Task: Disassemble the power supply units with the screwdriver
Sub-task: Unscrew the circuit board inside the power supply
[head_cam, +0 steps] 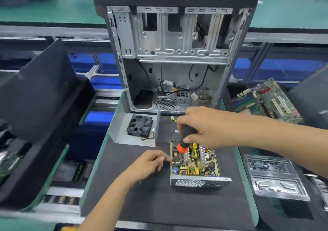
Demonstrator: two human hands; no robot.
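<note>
The power supply unit (194, 163) sits open on the bench (142, 195), its lid with the fan (140, 126) lying beside it. The right hand (200, 126) holds the screwdriver (184, 140), tip down inside, probably undoing a board screw. Next, keep it straight. The left hand (149, 163) rests just beside the box, fingers loosely bent, holding nothing.
</note>
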